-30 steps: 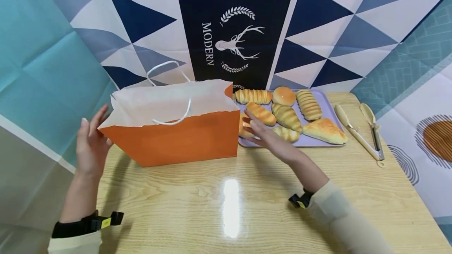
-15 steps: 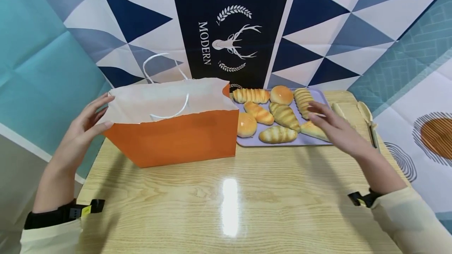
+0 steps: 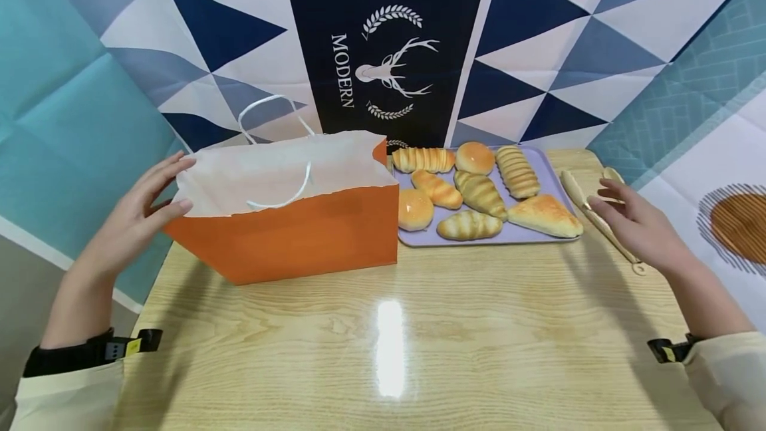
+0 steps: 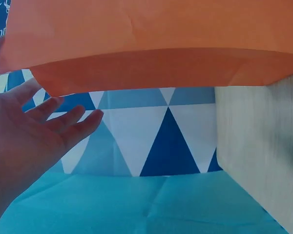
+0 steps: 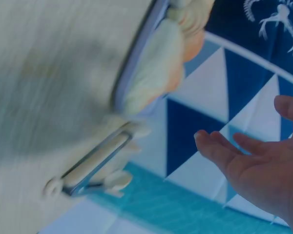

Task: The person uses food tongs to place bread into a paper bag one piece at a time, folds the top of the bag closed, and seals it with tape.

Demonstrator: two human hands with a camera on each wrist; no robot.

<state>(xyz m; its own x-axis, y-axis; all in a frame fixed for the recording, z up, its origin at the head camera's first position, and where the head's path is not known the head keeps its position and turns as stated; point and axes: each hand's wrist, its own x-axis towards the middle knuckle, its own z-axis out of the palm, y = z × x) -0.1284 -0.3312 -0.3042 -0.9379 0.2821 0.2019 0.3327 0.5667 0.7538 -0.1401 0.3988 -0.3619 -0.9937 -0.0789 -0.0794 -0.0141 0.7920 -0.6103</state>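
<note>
We find the left hand [image 3: 128, 221] touching the left rim of the orange paper bag [image 3: 287, 238], fingers spread apart. The bag stands mouth-up on the table [image 3: 311, 344], just beside a purple tray [image 3: 541, 163] of breads [image 3: 481, 194]. Rightmost, we note the right hand [image 3: 643, 225], fingers loosely apart, near the tongs [image 3: 576, 191].

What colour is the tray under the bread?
The tray is pale purple, a lilac shade; it shows best in the head view.

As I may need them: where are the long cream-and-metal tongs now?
In the head view, on the right, the tongs lie partly hidden on the pale wooden table, beside the rectangular lilac tray.
</note>
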